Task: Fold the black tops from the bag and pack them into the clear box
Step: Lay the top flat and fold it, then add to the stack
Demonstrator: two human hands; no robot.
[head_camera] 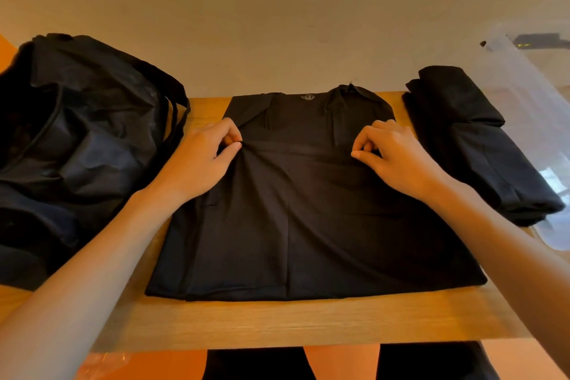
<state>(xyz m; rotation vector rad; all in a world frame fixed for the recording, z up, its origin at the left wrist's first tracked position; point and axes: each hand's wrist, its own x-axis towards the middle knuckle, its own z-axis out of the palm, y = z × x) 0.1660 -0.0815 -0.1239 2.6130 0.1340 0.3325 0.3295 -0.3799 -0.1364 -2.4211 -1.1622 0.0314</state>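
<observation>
A black top [308, 219] lies flat on the wooden table [308, 324], collar toward the wall, its sides folded in. My left hand [200, 157] pinches the fabric at the top's left side, below the shoulder. My right hand [391, 154] pinches the fabric at the matching spot on the right. A black bag [77, 139] stands open at the left of the table. At the right, folded black tops [475, 145] lie stacked inside the clear box [536, 120].
A plain wall stands right behind the table's far edge. Bare wood shows along the table's front edge. Below that edge are my legs and an orange floor. A dark object sits past the clear box at the upper right.
</observation>
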